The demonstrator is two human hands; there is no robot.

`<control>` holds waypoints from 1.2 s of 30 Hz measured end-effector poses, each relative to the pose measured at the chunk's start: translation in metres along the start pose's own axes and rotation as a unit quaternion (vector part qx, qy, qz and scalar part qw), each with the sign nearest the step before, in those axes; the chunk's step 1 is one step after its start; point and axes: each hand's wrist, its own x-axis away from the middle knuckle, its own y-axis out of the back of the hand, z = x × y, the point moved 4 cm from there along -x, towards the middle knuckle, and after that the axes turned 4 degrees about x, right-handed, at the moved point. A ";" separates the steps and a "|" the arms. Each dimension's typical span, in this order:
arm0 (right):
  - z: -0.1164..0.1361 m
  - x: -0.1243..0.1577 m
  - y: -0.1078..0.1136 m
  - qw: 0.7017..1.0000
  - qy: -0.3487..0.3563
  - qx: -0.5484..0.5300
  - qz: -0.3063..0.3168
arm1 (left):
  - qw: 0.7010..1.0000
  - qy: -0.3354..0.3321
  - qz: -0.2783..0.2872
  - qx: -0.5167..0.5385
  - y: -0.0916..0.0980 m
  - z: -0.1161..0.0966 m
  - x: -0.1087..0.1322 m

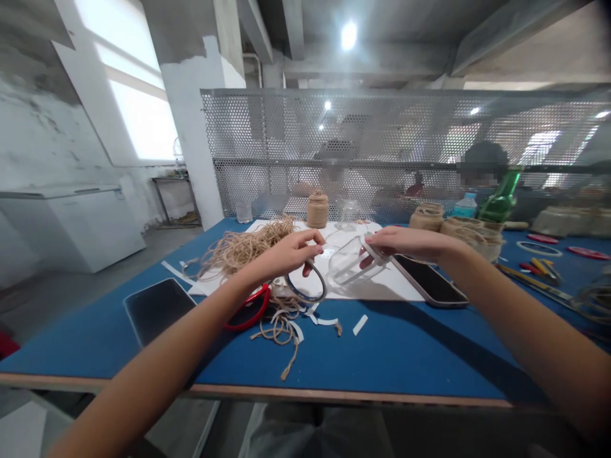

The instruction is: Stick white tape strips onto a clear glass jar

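My left hand (298,249) is closed on a nearly used-up roll of tape (305,297), which hangs as a thin ring from the fingers. A clear glass jar (347,264) lies tilted on its side in my right hand (398,243), whose fingers grip it near one end. The jar is over a white sheet (401,291), just right of the tape. Beside my left hand spreads a loose heap of jute twine (245,247). Red-handled scissors (260,313) lie below that wrist, partly hidden by the forearm.
Dark phones lie at right (432,280) and left (160,308). White paper strips (360,324) litter the blue table (382,362). Behind stand a twine-wrapped jar (317,210), another glass jar (350,213) and a perforated metal screen (272,133). A green bottle (501,197) and tools (544,270) are right.
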 end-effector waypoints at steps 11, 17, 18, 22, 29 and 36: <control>-0.011 0.017 -0.013 0.998 -0.034 0.018 0.041 | 0.996 0.034 0.088 0.009 -0.025 0.009 -0.004; -0.008 0.018 -0.017 0.999 -0.012 0.027 0.039 | 0.996 0.038 0.077 0.012 -0.028 0.011 -0.006; -0.008 0.018 -0.017 0.999 -0.012 0.025 0.038 | 0.996 0.040 0.074 0.012 -0.028 0.011 -0.006; -0.013 0.017 -0.016 0.999 -0.017 0.000 0.034 | 0.997 0.047 0.061 0.014 -0.027 0.012 -0.007; -0.014 0.017 -0.016 0.999 -0.017 0.008 0.027 | 0.997 0.055 0.055 0.009 -0.028 0.013 -0.009; -0.013 0.016 -0.018 0.999 -0.013 0.051 -0.003 | 0.997 0.051 0.057 -0.007 -0.027 0.014 -0.009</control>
